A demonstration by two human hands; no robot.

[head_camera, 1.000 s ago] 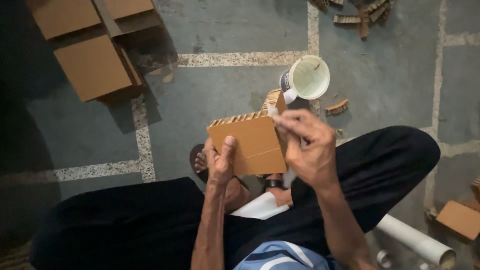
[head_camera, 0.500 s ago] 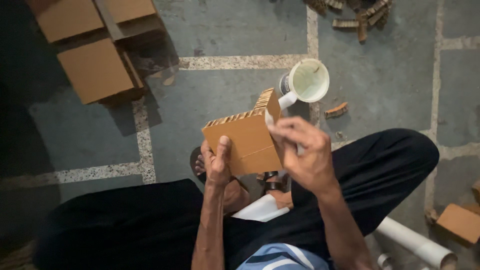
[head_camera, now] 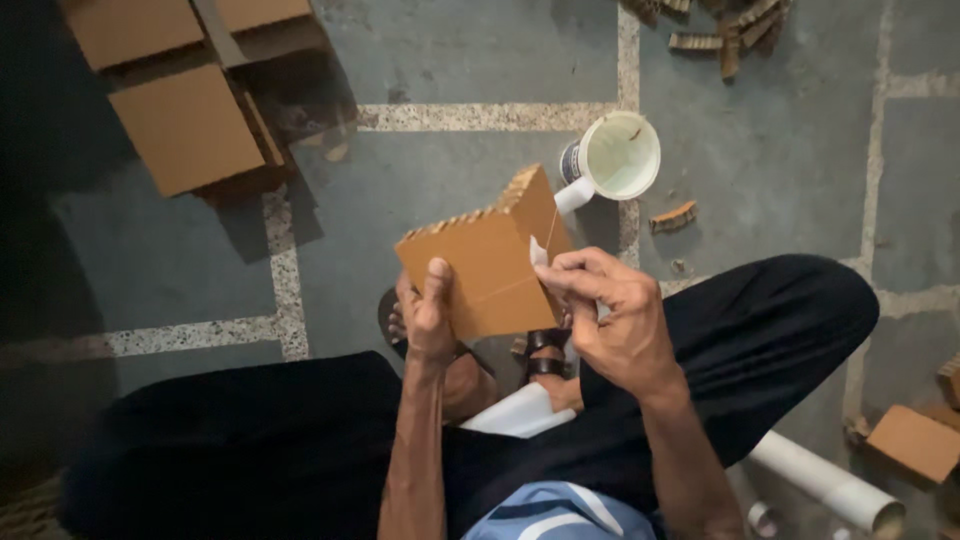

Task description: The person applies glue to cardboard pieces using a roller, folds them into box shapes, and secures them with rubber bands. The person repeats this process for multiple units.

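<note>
Seated low over a grey floor, a person in black trousers (head_camera: pixel 250 450) and a blue-and-white striped top (head_camera: pixel 555 512) holds a brown corrugated cardboard block (head_camera: pixel 485 262) up above the knees. Closest to the camera, the left hand (head_camera: pixel 430 318) clamps the block's lower left corner, thumb pressed flat on its smooth face and fingers wrapped behind. The right hand (head_camera: pixel 610 315) sits at the block's right edge, thumb and forefinger pinched together on a small white strip (head_camera: pixel 538 252) that lies against the cardboard. Beneath the hands, a sandalled foot (head_camera: pixel 545 355) and a white sheet (head_camera: pixel 520 412) show between the legs. Just beyond the block, a white plastic cup (head_camera: pixel 620 155) stands on the floor, its inside coated with a pale, cream-coloured substance; whether a stick rests in it cannot be told. A short cardboard offcut (head_camera: pixel 672 216) lies near the cup. Lower right, a white tube (head_camera: pixel 825 482) rests beside the leg, with another brown cardboard piece (head_camera: pixel 915 442) at the frame edge. Farther off, flat cardboard boxes (head_camera: pixel 185 125) sit stacked at upper left, and a scatter of corrugated scraps (head_camera: pixel 730 25) lies along the top. The floor (head_camera: pixel 780 150) is dull grey-green concrete slabs divided by pale speckled joint strips (head_camera: pixel 480 116), dimly lit and deeply shadowed at left.
</note>
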